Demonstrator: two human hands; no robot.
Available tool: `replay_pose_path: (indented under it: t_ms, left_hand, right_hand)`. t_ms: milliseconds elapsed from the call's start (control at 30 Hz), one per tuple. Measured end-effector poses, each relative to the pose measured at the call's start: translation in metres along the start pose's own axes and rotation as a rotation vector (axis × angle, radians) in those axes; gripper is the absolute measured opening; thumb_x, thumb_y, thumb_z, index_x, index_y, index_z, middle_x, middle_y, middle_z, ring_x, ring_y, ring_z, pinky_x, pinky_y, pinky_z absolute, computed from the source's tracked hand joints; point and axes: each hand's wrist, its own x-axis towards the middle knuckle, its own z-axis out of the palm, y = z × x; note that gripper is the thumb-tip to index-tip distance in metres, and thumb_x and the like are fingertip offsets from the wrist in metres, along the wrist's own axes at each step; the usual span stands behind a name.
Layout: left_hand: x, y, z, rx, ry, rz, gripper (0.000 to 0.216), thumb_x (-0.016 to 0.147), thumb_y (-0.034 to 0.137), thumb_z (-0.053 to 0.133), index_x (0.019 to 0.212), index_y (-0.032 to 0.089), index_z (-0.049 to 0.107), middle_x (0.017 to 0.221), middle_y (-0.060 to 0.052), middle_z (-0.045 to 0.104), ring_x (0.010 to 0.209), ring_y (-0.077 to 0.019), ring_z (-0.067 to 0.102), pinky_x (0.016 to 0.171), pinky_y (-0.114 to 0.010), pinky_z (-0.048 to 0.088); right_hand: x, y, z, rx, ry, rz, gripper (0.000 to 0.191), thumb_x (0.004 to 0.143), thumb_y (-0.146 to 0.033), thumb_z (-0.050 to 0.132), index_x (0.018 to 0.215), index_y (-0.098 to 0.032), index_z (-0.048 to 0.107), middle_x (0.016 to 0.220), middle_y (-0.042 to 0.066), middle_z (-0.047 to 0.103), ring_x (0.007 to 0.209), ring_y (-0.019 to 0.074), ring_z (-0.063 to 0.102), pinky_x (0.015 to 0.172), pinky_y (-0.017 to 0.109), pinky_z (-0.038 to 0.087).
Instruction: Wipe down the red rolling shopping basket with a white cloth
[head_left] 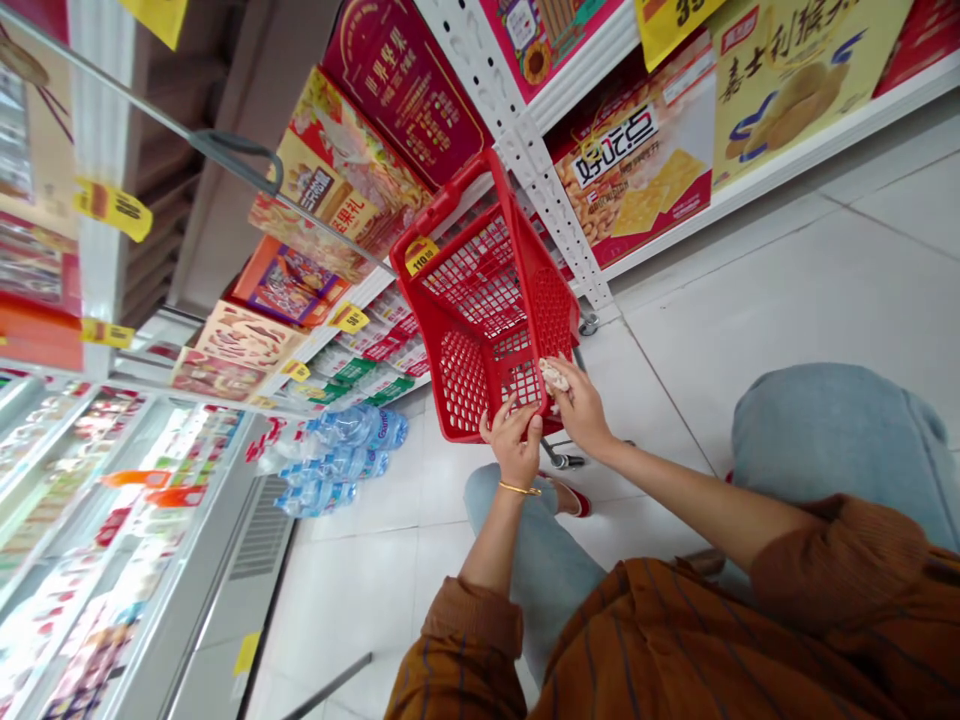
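Observation:
A red plastic shopping basket (480, 330) on a wheeled frame stands tilted in the view, and nothing lies inside it. My left hand (516, 445) is at the basket's near rim, fingers bent over the edge and thumb against it. Just right of it, my right hand (583, 408) is closed around a crumpled whitish cloth or wipe (555, 377), pressed to the rim near the right corner. Its exact kind is hard to make out. The two hands are close together but apart.
Shelves with boxed snacks (637, 150) run along the back and right. Packs of water bottles (337, 455) stand on the tiled floor (360, 590) at the left, near a lit refrigerated case (97, 560). A metal rod with a grey hook (240, 150) crosses the upper left.

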Motion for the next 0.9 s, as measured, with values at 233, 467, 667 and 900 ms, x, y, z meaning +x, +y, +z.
replay_pose_path:
  t_ms: [233, 467, 667, 900]
  left_hand:
    - [-0.004, -0.012, -0.006, 0.010, -0.067, 0.023, 0.029, 0.098, 0.032, 0.043, 0.096, 0.027, 0.071, 0.098, -0.001, 0.076, 0.118, -0.0191, 0.059, 0.111, -0.051, 0.021]
    - [0.004, 0.014, -0.009, 0.105, -0.047, 0.260, 0.040, 0.097, 0.029, 0.040, 0.134, 0.018, 0.050, 0.139, -0.009, 0.055, 0.136, -0.0182, 0.043, 0.118, -0.044, 0.020]
    - [0.022, 0.033, 0.006, 0.115, -0.116, 0.314, 0.049, 0.096, 0.021, 0.034, 0.144, 0.010, 0.036, 0.151, -0.013, 0.039, 0.142, -0.0182, 0.031, 0.118, -0.038, 0.027]
    - [0.023, 0.043, 0.021, 0.140, -0.113, 0.277, 0.052, 0.091, 0.014, 0.036, 0.143, 0.007, 0.037, 0.150, -0.015, 0.038, 0.140, -0.0178, 0.036, 0.119, -0.038, 0.029]
  right_hand:
    - [-0.009, 0.002, 0.001, -0.022, -0.059, -0.074, 0.038, 0.095, -0.033, 0.042, 0.131, -0.024, 0.051, 0.135, 0.008, 0.054, 0.131, 0.0209, 0.045, 0.112, 0.046, 0.035]
    - [0.003, 0.018, -0.024, -0.075, 0.102, 0.106, 0.040, 0.090, -0.040, 0.051, 0.124, -0.018, 0.053, 0.122, 0.012, 0.061, 0.111, 0.0213, 0.058, 0.099, 0.043, 0.046]
    - [0.013, 0.013, -0.037, -0.042, 0.100, 0.188, 0.039, 0.090, -0.045, 0.050, 0.115, -0.017, 0.059, 0.110, 0.010, 0.067, 0.100, 0.0202, 0.062, 0.093, 0.041, 0.049]
    - [-0.008, 0.016, -0.019, -0.028, -0.035, 0.063, 0.045, 0.096, -0.038, 0.038, 0.136, -0.021, 0.048, 0.142, 0.012, 0.048, 0.135, 0.0194, 0.040, 0.113, 0.049, 0.031]
